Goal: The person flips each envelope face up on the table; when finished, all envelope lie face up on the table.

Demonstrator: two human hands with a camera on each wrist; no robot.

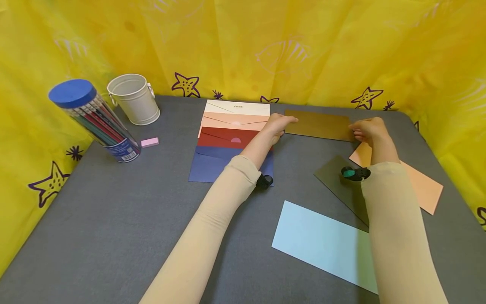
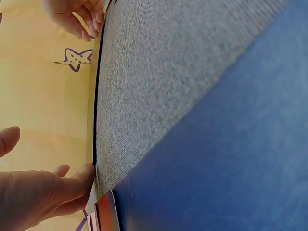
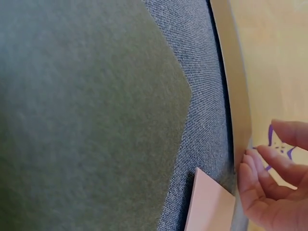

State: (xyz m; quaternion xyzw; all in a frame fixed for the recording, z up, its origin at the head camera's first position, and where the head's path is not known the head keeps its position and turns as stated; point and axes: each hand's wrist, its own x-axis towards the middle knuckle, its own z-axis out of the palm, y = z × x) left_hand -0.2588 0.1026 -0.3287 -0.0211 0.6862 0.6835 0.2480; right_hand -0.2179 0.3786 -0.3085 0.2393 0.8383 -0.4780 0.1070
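A brown envelope (image 1: 319, 125) lies crosswise at the back of the table, between the two hands. My left hand (image 1: 280, 126) touches its left end with the fingertips; in the left wrist view the thumb (image 2: 8, 140) stands apart from them. At the other end, my right hand (image 1: 370, 128) touches the edge with bent, relaxed fingers, its thumb (image 3: 291, 132) clear of the paper. Beside the left hand lies an overlapping row of envelopes: white (image 1: 224, 107), peach (image 1: 220, 121), red (image 1: 216, 137) and blue (image 1: 209, 166).
Under and near the right arm lie a dark olive envelope (image 1: 338, 177), another peach envelope (image 1: 421, 185) and a light blue one (image 1: 319, 236). At the left stand a pencil tub (image 1: 102, 122) with a blue lid, a white bucket (image 1: 134, 101) and a pink eraser (image 1: 149, 142).
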